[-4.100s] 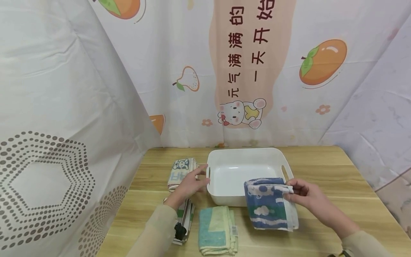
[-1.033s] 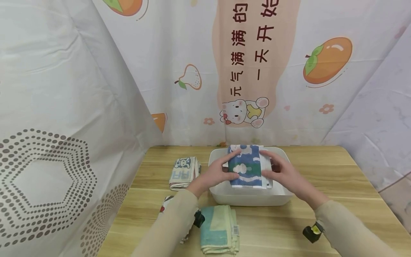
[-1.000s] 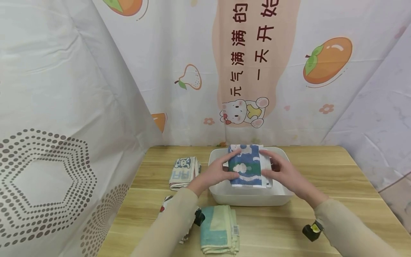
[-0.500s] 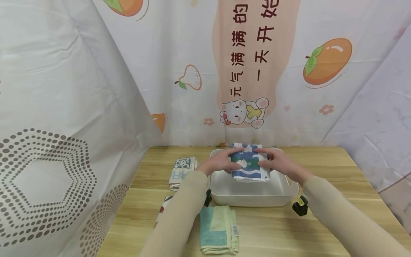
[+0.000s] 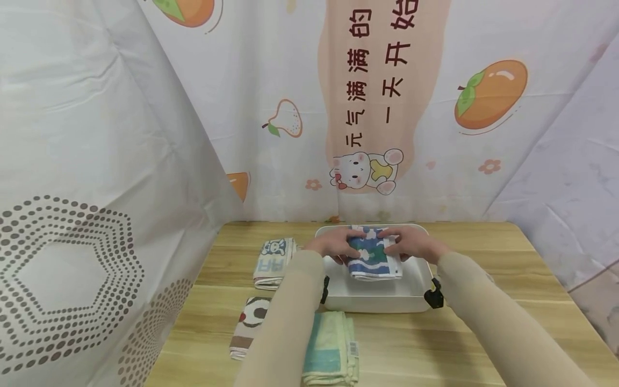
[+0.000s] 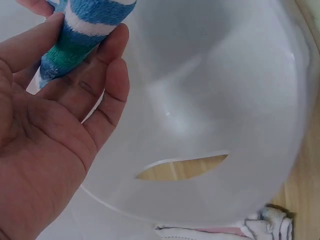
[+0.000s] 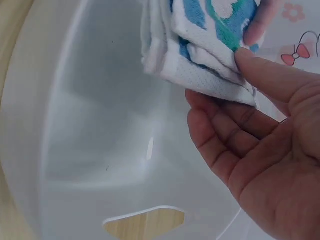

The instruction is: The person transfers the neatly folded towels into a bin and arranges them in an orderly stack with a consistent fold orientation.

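Observation:
A folded blue, green and white towel (image 5: 372, 269) is held by both hands inside the mouth of a white plastic bin (image 5: 377, 304). My left hand (image 5: 336, 244) grips its left side, thumb on top and fingers beneath. On the opposite side, my right hand (image 5: 411, 242) pinches the white-edged layers the same way. In the right wrist view, the towel's stacked folds (image 7: 210, 82) hang over the bin's bare floor. The left wrist view has the towel's rounded fold (image 6: 92, 27) between thumb and fingers.
Left of the bin lies a folded towel with a skull print (image 5: 272, 263). Nearer, a brown and white towel (image 5: 249, 322) is partly behind the left sleeve. A yellow and teal towel (image 5: 333, 349) with a label lies before the bin. A printed curtain (image 5: 290, 177) hangs behind the table.
Earliest, the right hand alone held the towel in front of the bin, with the left hand by the bin's left handle. Both hands then gripped it over the bin; now it is lower and farther in.

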`<state>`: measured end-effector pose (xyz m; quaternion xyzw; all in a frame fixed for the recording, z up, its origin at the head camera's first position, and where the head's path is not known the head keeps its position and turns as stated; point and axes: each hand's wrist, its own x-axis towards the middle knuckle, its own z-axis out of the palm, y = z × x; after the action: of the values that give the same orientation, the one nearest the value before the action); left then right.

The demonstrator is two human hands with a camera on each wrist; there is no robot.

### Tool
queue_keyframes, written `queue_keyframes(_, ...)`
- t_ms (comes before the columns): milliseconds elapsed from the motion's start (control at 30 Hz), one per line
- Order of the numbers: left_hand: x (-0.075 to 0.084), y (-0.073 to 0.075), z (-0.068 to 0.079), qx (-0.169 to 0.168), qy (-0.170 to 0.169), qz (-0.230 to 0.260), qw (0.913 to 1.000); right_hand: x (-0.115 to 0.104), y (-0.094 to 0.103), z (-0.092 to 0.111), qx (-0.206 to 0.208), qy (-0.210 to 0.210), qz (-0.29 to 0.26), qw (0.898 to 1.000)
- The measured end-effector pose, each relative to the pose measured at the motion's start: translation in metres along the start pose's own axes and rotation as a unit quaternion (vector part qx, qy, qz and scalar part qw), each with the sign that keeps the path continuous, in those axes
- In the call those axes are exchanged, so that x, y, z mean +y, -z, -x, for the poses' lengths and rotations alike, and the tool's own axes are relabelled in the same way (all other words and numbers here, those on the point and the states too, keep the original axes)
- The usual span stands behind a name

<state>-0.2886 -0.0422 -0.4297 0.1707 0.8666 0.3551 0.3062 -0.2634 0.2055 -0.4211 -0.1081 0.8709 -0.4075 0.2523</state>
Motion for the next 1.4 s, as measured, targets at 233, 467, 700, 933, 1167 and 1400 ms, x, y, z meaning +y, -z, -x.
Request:
queue_keyframes(233, -0.002, -0.004, -0.005, 0.004, 0.024, 0.017, 0.9996, 0.001, 0.0, -0.009, -0.009, -0.021, 0.006, 1.0)
queue_keyframes(467, -0.005, -0.009, -0.007, 0.01, 0.044, 0.028, 0.9986, 0.006, -0.004, -0.017, -0.022, -0.027, 0.015, 0.999)
queue_keyframes(700, -0.012, -0.015, -0.011, -0.002, 0.062, 0.042, 0.9972, 0.011, -0.01, -0.021, -0.036, -0.033, 0.023, 0.999)
queue_keyframes(933, -0.015, -0.019, -0.01, -0.026, 0.079, 0.077, 0.9935, 0.012, -0.016, -0.02, -0.059, -0.064, 0.011, 0.996)
queue_keyframes(1167, -0.015, -0.026, -0.009, -0.053, 0.102, 0.112, 0.9871, 0.017, -0.023, -0.017, -0.08, -0.077, 0.009, 0.994)
queue_keyframes(1400, -0.015, -0.03, -0.008, -0.072, 0.136, 0.149, 0.9768, 0.019, -0.024, -0.015, -0.104, -0.105, -0.01, 0.989)
